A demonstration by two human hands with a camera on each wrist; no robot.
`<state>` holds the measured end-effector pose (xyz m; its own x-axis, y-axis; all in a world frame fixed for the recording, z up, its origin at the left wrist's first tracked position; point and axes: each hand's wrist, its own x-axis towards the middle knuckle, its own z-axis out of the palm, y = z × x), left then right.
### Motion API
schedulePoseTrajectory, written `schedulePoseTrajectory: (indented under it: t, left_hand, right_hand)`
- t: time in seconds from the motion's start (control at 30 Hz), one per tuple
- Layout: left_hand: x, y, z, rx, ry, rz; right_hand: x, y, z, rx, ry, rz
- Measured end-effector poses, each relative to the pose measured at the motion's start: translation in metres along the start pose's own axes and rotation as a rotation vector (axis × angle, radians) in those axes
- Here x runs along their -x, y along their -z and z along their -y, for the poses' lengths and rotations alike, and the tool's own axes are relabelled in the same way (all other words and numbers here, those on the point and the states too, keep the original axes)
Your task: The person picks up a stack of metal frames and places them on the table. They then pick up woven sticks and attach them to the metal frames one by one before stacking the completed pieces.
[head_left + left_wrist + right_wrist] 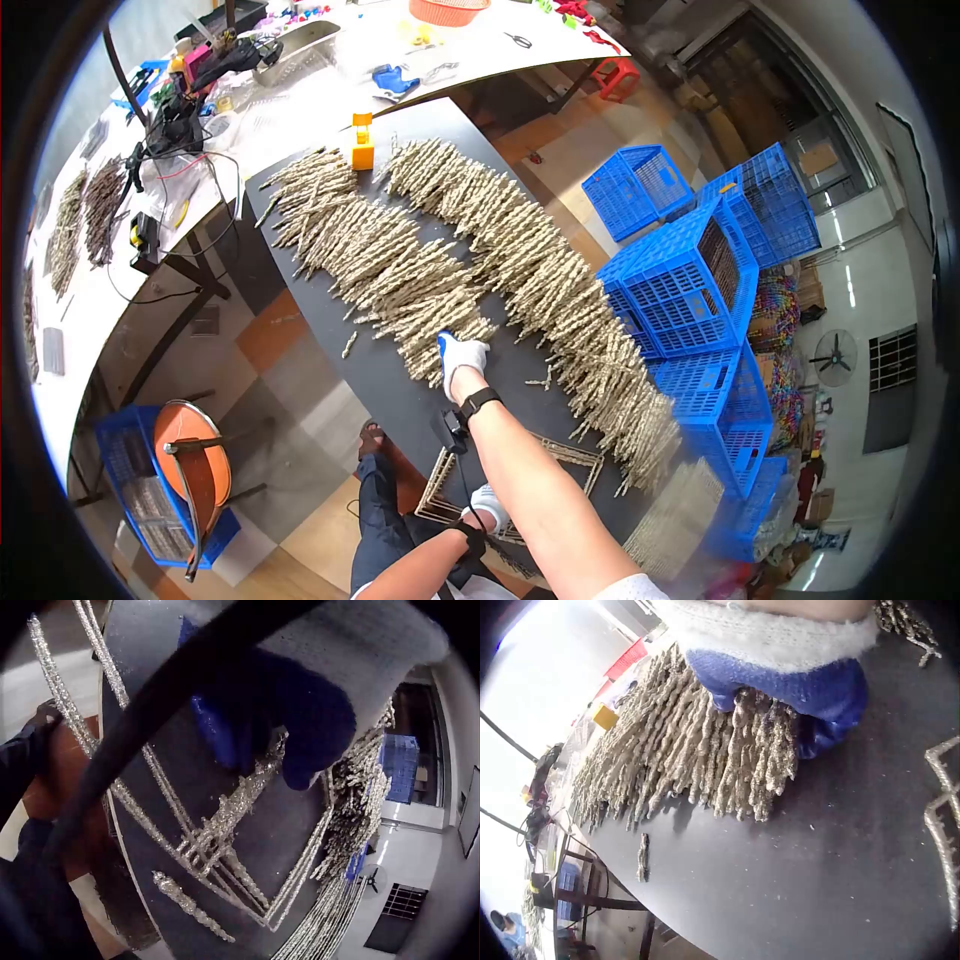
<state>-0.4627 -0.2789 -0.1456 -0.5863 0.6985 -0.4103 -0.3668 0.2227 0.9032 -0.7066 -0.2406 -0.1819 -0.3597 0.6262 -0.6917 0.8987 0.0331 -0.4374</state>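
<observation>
Right hand (462, 352), gloved, sits at the near end of the left heap of glitter sticks (400, 280) on the dark worktop (400, 405). Its fingers (780, 679) curl over a bunch of stick ends, which stick out just below them. Left hand (487, 505), gloved, is at the worktop's near edge. Its fingers (315, 727) pinch the upper end of a single stick (232, 806), which lies across a thin glitter frame (296, 881). Blue crates (690, 285) stand right of the worktop.

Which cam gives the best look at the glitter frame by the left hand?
Left wrist: the glitter frame fills the view, crossed strands clear, the left hand pinching it. Head shows it small, partly behind the right arm. Right wrist catches only a corner at the edge.
</observation>
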Motion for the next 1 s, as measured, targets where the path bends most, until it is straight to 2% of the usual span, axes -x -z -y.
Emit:
schedulePoseTrajectory:
  t: [0.07, 0.13, 0.17, 0.2, 0.23, 0.27, 0.3, 0.37, 0.43, 0.47, 0.5, 0.53, 0.57, 0.6, 0.73, 0.77, 0.83, 0.9, 0.93, 1.0]
  left_hand:
    - [-0.004, 0.000, 0.010, 0.059, 0.045, 0.097]
    - [-0.007, 0.014, -0.014, -0.039, 0.088, 0.125]
    - [-0.008, 0.016, -0.023, -0.140, 0.122, 0.154]
    - [-0.022, -0.003, 0.014, -0.297, -0.080, 0.070]
    - [-0.033, -0.025, 0.059, -0.302, -0.018, 0.010]
    - [-0.046, -0.033, 0.084, -0.363, -0.025, -0.021]
    - [-0.048, -0.048, 0.109, -0.425, -0.034, -0.047]
    - [-0.019, -0.009, 0.006, -0.445, 0.184, 0.021]
    - [-0.032, -0.016, 0.035, -0.436, 0.154, 0.109]
    - [-0.023, -0.022, 0.026, -0.496, 0.094, -0.073]
    - [-0.019, -0.027, 0.012, -0.583, 0.110, -0.137]
    - [-0.017, -0.034, 0.005, -0.680, 0.136, -0.164]
    - [-0.017, -0.042, 0.000, -0.776, 0.158, -0.196]
    - [-0.018, -0.050, 0.004, -0.840, 0.119, -0.229]
    - [-0.021, -0.068, 0.006, -0.963, 0.188, -0.360]
    - [-0.022, -0.070, 0.011, -0.979, 0.182, -0.370]
    - [-0.023, -0.073, 0.012, -1.001, 0.182, -0.378]
    - [-0.027, -0.076, 0.019, -1.002, 0.195, -0.392]
    - [-0.028, -0.078, 0.020, -0.980, 0.210, -0.409]
    - [-0.026, -0.076, 0.020, -0.962, 0.190, -0.405]
  right_hand:
    - [0.016, 0.004, 0.016, -0.035, 0.025, 0.021]
    - [0.015, 0.004, 0.019, -0.032, 0.080, -0.014]
    - [-0.014, -0.003, 0.002, -0.130, 0.117, 0.118]
    - [-0.002, 0.012, 0.006, -0.214, 0.083, 0.226]
    - [0.016, 0.031, 0.013, -0.299, 0.046, 0.328]
    - [0.022, 0.044, 0.005, -0.417, 0.047, 0.399]
    - [0.025, 0.061, -0.001, -0.409, 0.044, 0.476]
    - [0.034, 0.098, -0.022, -0.447, 0.107, 0.579]
    - [0.043, 0.138, -0.059, -0.459, 0.289, 0.656]
    - [0.056, 0.159, -0.078, -0.410, 0.364, 0.613]
    - [0.057, 0.178, -0.110, -0.282, 0.551, 0.568]
    - [0.067, 0.201, -0.135, 0.019, 0.792, 0.375]
    - [0.075, 0.218, -0.166, 0.061, 0.761, 0.350]
    - [0.086, 0.235, -0.192, 0.221, 0.785, 0.255]
    - [0.100, 0.257, -0.314, 0.877, 0.890, -0.026]
    - [0.100, 0.259, -0.342, 0.919, 0.995, -0.052]
    - [0.121, 0.258, -0.376, 1.039, 0.945, 0.048]
    - [0.119, 0.247, -0.414, 1.011, 1.040, -0.031]
    - [0.122, 0.246, -0.418, 1.060, 1.030, -0.125]
    - [0.115, 0.242, -0.431, 0.983, 1.022, -0.134]
